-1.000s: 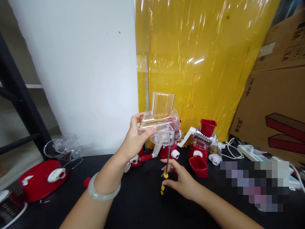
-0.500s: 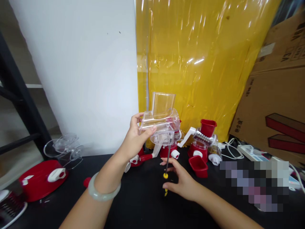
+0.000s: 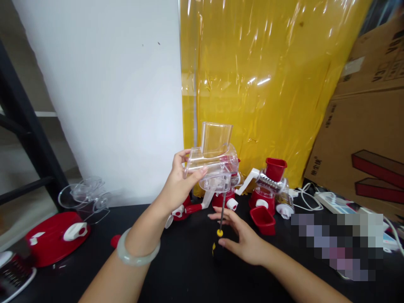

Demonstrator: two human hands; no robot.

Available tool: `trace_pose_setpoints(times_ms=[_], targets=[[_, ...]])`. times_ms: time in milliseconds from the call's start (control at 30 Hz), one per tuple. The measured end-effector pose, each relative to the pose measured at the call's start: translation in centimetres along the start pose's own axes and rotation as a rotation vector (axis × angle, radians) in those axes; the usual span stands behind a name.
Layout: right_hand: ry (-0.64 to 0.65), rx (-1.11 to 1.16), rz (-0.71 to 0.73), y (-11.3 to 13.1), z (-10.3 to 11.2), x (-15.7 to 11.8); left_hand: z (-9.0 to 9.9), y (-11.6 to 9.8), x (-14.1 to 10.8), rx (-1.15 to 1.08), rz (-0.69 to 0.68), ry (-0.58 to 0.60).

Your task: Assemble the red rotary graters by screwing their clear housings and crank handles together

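Currently, the left hand [image 3: 179,185] pinches the clear housing [image 3: 208,162] above the desk [image 3: 189,269]; the right hand [image 3: 248,239] spreads its fingers [image 3: 232,216] around the screwdriver [image 3: 220,232] beneath. Grinders [image 3: 275,170] crowd the desk's far edge. Since earlier, those fingers have stretched farther out.

A transparent plastic housing [image 3: 211,162] with an upright chute was held in mid-air. Below it, a black-and-yellow-handled screwdriver [image 3: 220,232] stood nearly vertical, slim shaft reaching up to the housing's underside.
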State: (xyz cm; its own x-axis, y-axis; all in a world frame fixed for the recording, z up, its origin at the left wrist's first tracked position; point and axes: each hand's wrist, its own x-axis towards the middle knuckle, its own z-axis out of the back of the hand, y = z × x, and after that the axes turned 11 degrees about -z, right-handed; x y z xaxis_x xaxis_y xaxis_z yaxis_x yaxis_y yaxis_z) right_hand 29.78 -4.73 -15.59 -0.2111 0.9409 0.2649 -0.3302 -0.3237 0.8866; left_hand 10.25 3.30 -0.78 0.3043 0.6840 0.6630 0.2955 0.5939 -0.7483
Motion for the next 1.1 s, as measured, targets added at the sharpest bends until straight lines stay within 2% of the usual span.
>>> trace_pose_setpoints(times_ms=[67,233,433,633,833,1000,1100], targets=[[0.016,0.043,-0.019,-0.12,-0.15,0.08,0.0,0.01,0.01,-0.007,0.0,0.003],[-0.144,-0.031,-0.055,-0.17,-0.25,0.25,0.04,0.02,-0.02,-0.01,-0.009,0.008],[0.045,0.029,0.003,0.24,0.08,-0.04,0.02,-0.05,0.02,-0.007,-0.001,0.006],[-0.107,-0.051,-0.076,-0.3,-0.17,0.28,0.0,-0.04,0.03,-0.012,-0.003,0.013],[0.048,0.026,0.004,0.32,0.13,-0.06,0.05,-0.03,-0.01,-0.005,0.002,0.01],[-0.053,-0.036,-0.069,-0.06,-0.15,0.14,0.02,-0.08,-0.08,-0.006,-0.002,0.008],[-0.025,-0.041,-0.056,0.16,0.08,-0.09,-0.01,-0.13,-0.06,-0.017,-0.008,0.01]])
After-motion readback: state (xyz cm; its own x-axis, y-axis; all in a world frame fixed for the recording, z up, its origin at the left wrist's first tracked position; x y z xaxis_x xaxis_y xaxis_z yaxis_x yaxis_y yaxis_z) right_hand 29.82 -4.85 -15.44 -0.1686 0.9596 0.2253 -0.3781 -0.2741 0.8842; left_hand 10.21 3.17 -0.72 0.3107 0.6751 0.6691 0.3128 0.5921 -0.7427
